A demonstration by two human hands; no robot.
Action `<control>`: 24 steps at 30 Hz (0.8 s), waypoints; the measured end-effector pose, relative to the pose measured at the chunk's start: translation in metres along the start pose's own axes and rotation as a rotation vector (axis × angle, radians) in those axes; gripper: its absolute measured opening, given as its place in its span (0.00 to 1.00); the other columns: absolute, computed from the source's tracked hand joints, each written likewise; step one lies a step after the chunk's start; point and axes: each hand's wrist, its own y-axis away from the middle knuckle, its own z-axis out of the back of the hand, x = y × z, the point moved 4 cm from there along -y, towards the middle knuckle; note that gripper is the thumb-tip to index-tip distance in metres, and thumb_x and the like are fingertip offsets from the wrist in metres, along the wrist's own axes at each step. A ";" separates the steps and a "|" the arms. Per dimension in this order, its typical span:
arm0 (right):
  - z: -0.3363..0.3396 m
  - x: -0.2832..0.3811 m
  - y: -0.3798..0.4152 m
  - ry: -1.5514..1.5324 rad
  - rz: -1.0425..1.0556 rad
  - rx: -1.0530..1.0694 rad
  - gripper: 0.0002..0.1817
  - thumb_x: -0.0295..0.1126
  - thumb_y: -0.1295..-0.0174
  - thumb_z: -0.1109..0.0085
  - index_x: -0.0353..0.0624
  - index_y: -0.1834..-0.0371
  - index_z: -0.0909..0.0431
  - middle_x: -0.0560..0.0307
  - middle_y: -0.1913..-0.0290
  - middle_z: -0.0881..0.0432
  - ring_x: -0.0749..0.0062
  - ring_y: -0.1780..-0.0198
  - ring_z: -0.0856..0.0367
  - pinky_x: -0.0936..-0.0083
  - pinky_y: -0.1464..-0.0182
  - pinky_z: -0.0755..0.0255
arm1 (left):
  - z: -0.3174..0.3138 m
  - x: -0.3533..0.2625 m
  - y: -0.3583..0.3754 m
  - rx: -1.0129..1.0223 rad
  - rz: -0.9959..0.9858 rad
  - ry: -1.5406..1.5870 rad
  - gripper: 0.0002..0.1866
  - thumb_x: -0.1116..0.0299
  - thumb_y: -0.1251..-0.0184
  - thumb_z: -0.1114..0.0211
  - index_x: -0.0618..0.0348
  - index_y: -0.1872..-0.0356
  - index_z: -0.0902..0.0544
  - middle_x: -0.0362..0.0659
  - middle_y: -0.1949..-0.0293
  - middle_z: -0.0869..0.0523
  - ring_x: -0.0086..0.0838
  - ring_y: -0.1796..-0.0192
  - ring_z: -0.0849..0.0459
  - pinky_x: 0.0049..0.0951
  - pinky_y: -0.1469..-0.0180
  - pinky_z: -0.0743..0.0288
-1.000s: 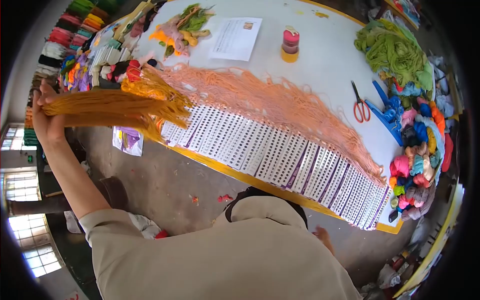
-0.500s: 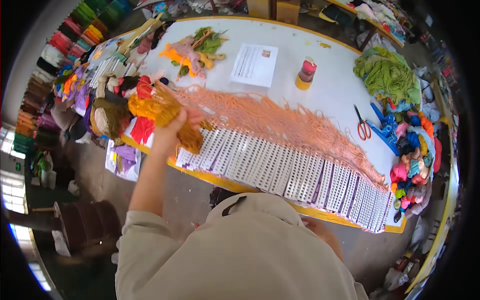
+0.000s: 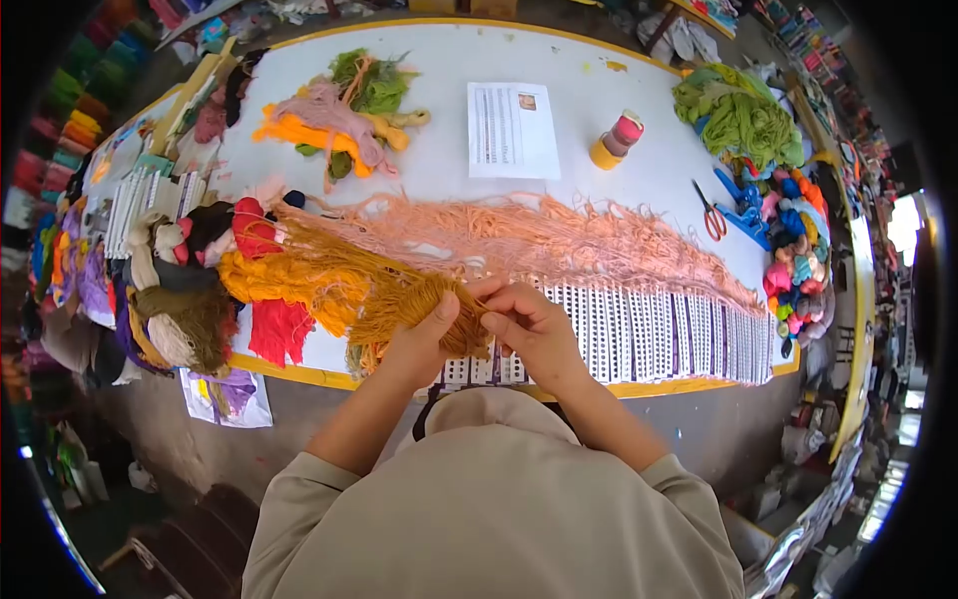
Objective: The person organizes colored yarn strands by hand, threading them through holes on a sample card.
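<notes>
My left hand (image 3: 424, 339) grips a bundle of mustard-yellow yarn (image 3: 344, 285) at the near edge of the white table (image 3: 599, 210). My right hand (image 3: 529, 324) pinches the end of that same bundle, fingers touching the left hand. Both hands hover over a long row of white perforated cards (image 3: 659, 334) that lie overlapped along the table's front edge. Peach-coloured yarn strands (image 3: 539, 240) hang from the cards and spread across the table behind them.
Piles of coloured yarn (image 3: 190, 290) crowd the left end. Mixed yarn scraps (image 3: 334, 110), a printed sheet (image 3: 512, 130) and a thread cone (image 3: 615, 140) lie farther back. Green yarn (image 3: 738, 115), red scissors (image 3: 713, 215), a blue tool (image 3: 743, 200) and small skeins (image 3: 798, 260) fill the right.
My left hand swung the mustard yarn from far out at the left back over the table to the front edge. My right hand came up from below and took hold of the bundle's end.
</notes>
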 end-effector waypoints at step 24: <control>0.453 -0.104 0.127 -0.148 0.018 -1.635 0.03 0.22 0.45 0.57 0.39 0.73 0.32 0.58 0.77 0.29 0.74 0.81 0.31 0.82 0.82 0.39 | 0.183 -0.097 0.073 -0.626 -0.235 0.145 0.21 0.57 0.25 0.47 0.56 0.38 0.27 0.27 0.83 0.42 0.12 0.84 0.43 0.14 0.81 0.47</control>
